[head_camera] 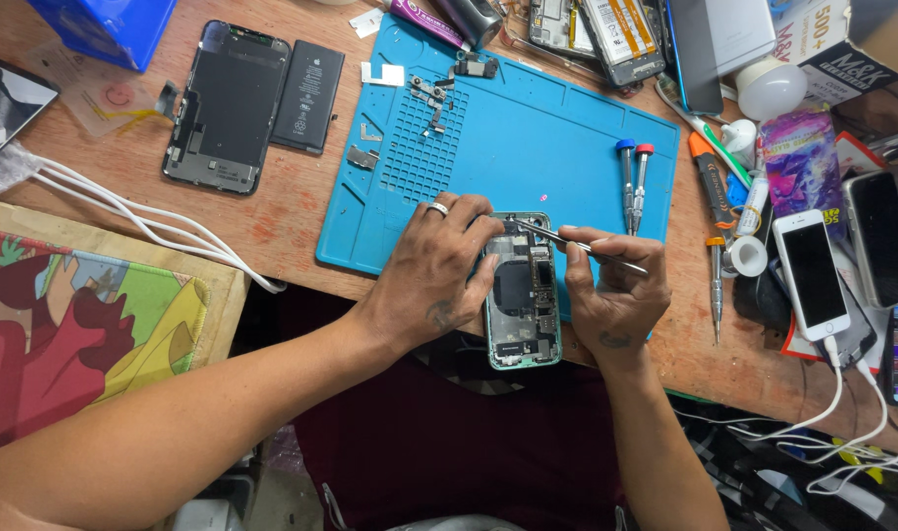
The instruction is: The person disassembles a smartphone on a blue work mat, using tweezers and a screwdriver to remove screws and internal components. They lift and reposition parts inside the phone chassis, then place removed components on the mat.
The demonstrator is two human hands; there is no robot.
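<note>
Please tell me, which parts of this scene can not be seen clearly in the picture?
- Left side of the open phone, head view: covered by the left hand.
- Tip of the tweezers: too small to tell what it touches inside the phone.
- Small metal parts on the blue mat: too small to identify.
- Blue box, top left: cut off by the edge.
- Right hand: its palm is hidden.

Bright even light, sharp focus, soft shadows.
</note>
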